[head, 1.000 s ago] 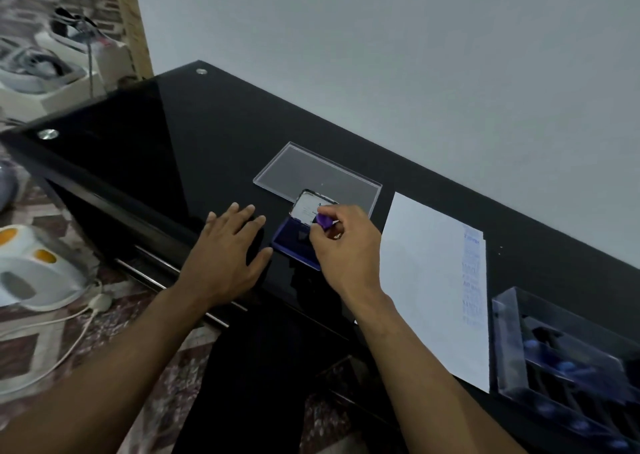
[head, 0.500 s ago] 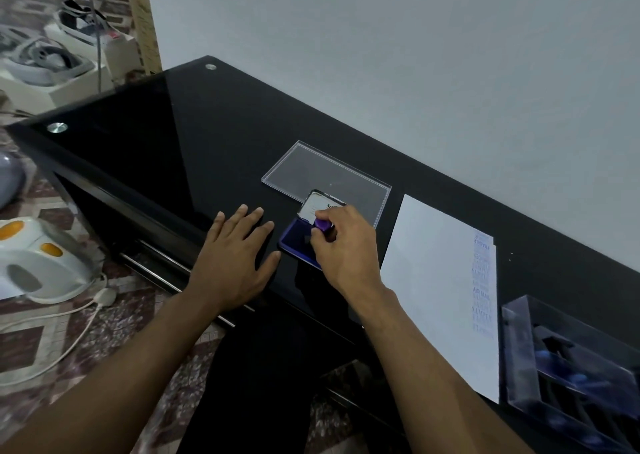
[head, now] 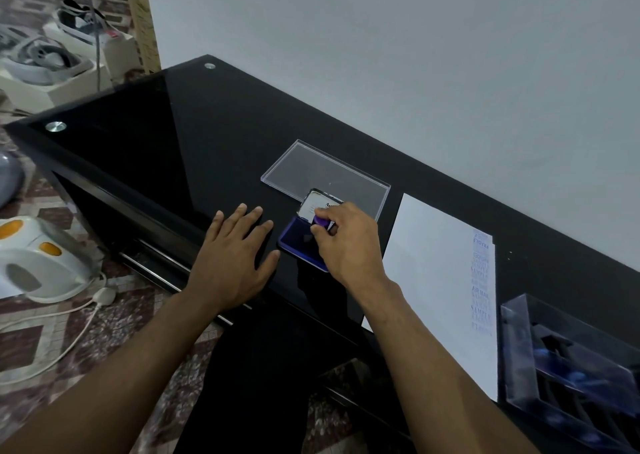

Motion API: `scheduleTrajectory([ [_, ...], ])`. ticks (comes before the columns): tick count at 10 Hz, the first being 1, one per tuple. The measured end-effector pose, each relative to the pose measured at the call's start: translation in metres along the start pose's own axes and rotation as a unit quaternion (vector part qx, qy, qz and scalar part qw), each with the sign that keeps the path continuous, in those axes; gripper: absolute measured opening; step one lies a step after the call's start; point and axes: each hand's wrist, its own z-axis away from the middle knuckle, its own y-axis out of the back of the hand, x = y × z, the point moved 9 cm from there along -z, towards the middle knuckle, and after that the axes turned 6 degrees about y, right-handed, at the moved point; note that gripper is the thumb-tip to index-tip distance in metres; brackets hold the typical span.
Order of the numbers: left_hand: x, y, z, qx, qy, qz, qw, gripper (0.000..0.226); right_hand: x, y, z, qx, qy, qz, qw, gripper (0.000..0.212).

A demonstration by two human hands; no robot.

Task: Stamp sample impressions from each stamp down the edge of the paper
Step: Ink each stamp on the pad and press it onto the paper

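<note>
A blue ink pad (head: pixel 297 239) lies open on the black desk, its lid (head: pixel 314 207) tipped back. My right hand (head: pixel 346 242) pinches a small purple-handled stamp (head: pixel 322 221) over the pad; whether the stamp's face touches the ink is hidden. My left hand (head: pixel 235 256) rests flat on the desk, fingers spread, just left of the pad. The white paper (head: pixel 433 280) lies to the right, with a column of blue impressions (head: pixel 482 280) down its far edge.
A clear plastic lid (head: pixel 322 173) lies behind the ink pad. A clear stamp case (head: pixel 568 363) with several blue stamps sits at the right. The black glass desk (head: pixel 156 135) ends near my body. A white kettle (head: pixel 38 259) and cable are on the floor at left.
My right hand stays over the ink pad with the stamp, shifting only slightly. My left hand keeps its place. The camera view has drifted a little.
</note>
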Motion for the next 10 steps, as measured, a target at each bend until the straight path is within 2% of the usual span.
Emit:
scheduleTrajectory([
  [10, 0.0016, -0.0009, -0.0003, 0.001, 0.002, 0.006, 1.000, 0.074, 0.0031, 0.0012, 0.0024, -0.012, -0.031, -0.019, 0.999, 0.031],
])
